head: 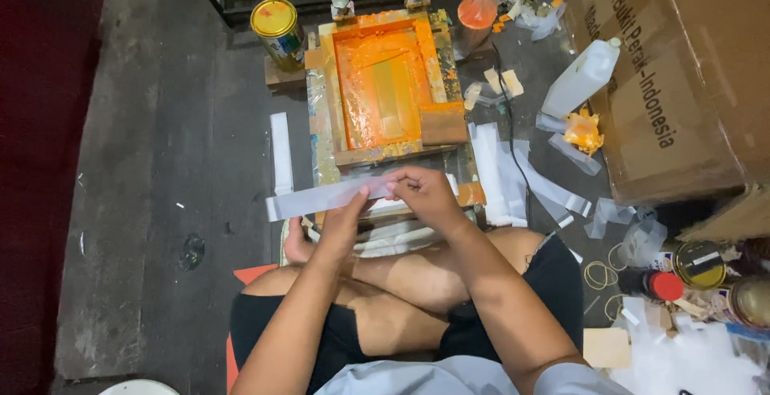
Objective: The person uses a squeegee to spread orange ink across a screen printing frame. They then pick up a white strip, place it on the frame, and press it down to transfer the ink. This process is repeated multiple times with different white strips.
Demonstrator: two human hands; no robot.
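I sit cross-legged on the floor. Both hands hold a long translucent plastic strip point(309, 199) that runs to the left just in front of me. My left hand point(346, 217) pinches it from below near its right end. My right hand point(423, 190) grips the same end from the right, fingers curled over it. Just beyond the hands lies a wooden printing screen frame point(437, 58) smeared with orange ink point(377, 82), with a wooden squeegee block point(443, 124) resting at its lower right corner.
A yellow-lidded tin point(277, 30) stands left of the frame. More white strips point(281, 154) lie around. On the right are a large cardboard box point(690, 66), a white plastic jug point(581, 78), cans, a red-capped bottle point(654, 284) and rubber bands point(597, 275).
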